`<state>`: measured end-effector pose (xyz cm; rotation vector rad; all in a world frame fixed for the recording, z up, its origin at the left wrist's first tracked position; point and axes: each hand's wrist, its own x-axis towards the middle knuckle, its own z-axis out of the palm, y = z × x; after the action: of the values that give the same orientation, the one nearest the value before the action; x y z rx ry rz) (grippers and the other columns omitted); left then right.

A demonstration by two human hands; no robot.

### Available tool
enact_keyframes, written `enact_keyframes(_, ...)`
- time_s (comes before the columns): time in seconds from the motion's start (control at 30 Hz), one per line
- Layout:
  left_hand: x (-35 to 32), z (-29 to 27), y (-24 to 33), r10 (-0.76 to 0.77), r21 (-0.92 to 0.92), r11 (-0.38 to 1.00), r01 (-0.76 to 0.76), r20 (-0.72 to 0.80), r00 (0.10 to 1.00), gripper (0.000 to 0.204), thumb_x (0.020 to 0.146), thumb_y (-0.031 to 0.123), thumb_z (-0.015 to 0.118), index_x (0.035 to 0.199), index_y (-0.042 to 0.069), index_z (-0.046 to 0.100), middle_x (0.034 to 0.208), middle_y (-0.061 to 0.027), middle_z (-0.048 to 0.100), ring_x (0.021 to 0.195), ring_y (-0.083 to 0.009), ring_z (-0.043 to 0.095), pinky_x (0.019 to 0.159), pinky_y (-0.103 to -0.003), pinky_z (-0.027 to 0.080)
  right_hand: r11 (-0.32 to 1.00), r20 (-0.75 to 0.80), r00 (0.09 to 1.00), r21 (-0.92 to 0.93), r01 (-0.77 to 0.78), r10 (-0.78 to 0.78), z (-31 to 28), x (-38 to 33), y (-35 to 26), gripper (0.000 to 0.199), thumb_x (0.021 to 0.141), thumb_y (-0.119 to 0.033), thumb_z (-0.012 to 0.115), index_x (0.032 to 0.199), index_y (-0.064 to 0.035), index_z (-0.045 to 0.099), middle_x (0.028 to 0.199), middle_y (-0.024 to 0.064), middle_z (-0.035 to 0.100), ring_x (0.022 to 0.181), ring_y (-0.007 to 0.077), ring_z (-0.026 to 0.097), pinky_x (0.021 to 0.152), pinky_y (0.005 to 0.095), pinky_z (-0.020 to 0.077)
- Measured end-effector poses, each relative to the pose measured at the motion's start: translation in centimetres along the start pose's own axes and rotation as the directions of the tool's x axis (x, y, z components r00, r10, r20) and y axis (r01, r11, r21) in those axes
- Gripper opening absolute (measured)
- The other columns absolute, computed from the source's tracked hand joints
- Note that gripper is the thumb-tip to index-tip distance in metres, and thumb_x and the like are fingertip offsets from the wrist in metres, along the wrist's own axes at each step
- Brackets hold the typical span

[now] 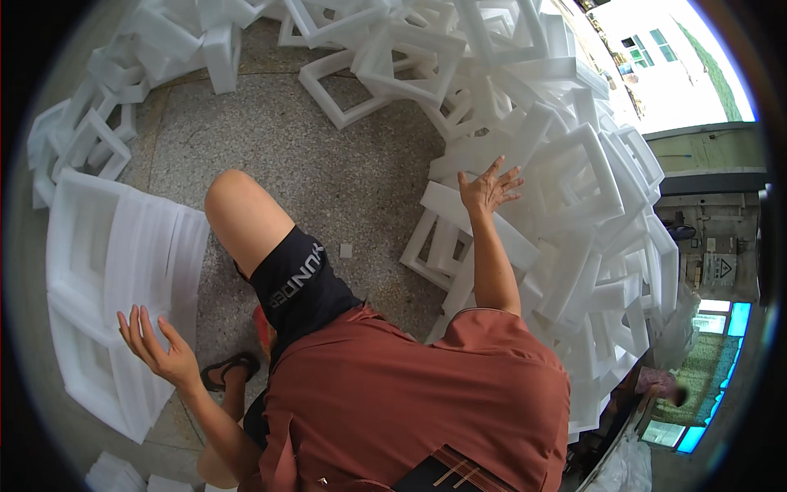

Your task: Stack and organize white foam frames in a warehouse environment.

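Observation:
My right hand reaches out with its fingers spread, over a heap of white foam frames; whether it touches the piece beneath cannot be made out. Nothing is in its grasp. On the other side, my left hand is held palm up with the fingers apart, in front of a stack of white foam frames standing side by side in line. That hand is empty too. A white foam block lies slanted just below my right hand, above another open frame.
More foam frames pile up along the far side and curve to the left. My bent knee is over the speckled floor, where a small pale square lies. Another person is far right, near a window.

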<state>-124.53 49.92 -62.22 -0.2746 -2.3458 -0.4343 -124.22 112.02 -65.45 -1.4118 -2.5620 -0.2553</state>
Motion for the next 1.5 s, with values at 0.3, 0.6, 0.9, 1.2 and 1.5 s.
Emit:
enact_keyframes(0.3, 0.4, 0.5, 1.2, 0.025, -0.066, 0.998, -0.018, 0.101, 0.995, 0.028, 0.093, -0.004, 0.056, 0.12, -0.005, 0.061, 0.124, -0.0176, 0.059, 0.128, -0.0426, 0.049, 0.106, -0.054, 0.04, 0.826, 0.161, 0.934, 0.437, -0.356, 0.318, 6.6, 14.5, 6.0, 0.116, 0.067, -0.046, 0.085, 0.149, -0.0036, 0.014, 0.144, 0.0308, 0.035, 0.137, 0.0439, 0.033, 0.107, 0.052, 0.0366)
enact_keyframes(0.6, -0.8, 0.4, 2.7, -0.011, -0.093, 0.995, 0.026, 0.151, 0.988, 0.026, 0.093, -0.003, 0.056, 0.119, -0.005, 0.061, 0.125, -0.0183, 0.058, 0.128, -0.0437, 0.048, 0.106, -0.053, 0.04, 0.882, -0.015, 0.979, 0.433, 0.188, -0.201, 12.2, 2.8, 1.5, 0.056, 0.083, -0.027, 0.074, 0.122, 0.0028, 0.048, 0.111, 0.0272, 0.065, 0.106, 0.0462, 0.062, 0.087, 0.0499, 0.0499)
enact_keyframes(0.9, 5.2, 2.6, 9.5, 0.274, -0.276, 0.937, -0.214, 0.198, 0.941, 0.042, 0.086, -0.004, 0.062, 0.126, 0.007, 0.059, 0.133, -0.0168, 0.053, 0.132, -0.0427, 0.044, 0.111, -0.058, 0.035, 0.419, 0.163, 0.579, 0.842, 0.34, -0.798, -0.5, -9.1, -10.7, 0.051, 0.082, -0.023, 0.075, 0.12, 0.0005, 0.052, 0.104, 0.0287, 0.065, 0.1, 0.0466, 0.061, 0.085, 0.0486, 0.0487)
enact_keyframes(1.2, 10.3, 6.6, 14.6, 0.526, -0.178, 0.85, -0.495, 0.305, 0.794, 0.055, 0.087, 0.007, 0.057, 0.139, 0.023, 0.051, 0.145, -0.0101, 0.045, 0.146, -0.0307, 0.026, 0.117, -0.065, 0.017, 0.132, 0.102, 0.086, 0.852, 0.507, -0.991, -10.8, -12.7, -13.2, 0.03, 0.077, -0.007, 0.074, 0.098, 0.001, 0.052, 0.093, 0.0244, 0.065, 0.095, 0.0444, 0.061, 0.078, 0.0492, 0.0478)
enact_keyframes(1.5, 12.1, 8.4, 11.8, 0.473, -0.015, 0.862, -0.506, 0.379, 0.795, 0.032, 0.081, 0.008, 0.061, 0.112, 0.013, 0.066, 0.085, -0.0049, 0.056, 0.096, -0.0206, 0.06, 0.118, -0.063, 0.02, 0.004, -0.443, 0.641, 0.821, 0.571, -0.627, -9.5, -8.3, -14.4, 0.045, 0.08, -0.013, 0.077, 0.121, -0.0028, 0.059, 0.119, 0.0181, 0.061, 0.113, 0.0352, 0.06, 0.096, 0.0421, 0.0467)
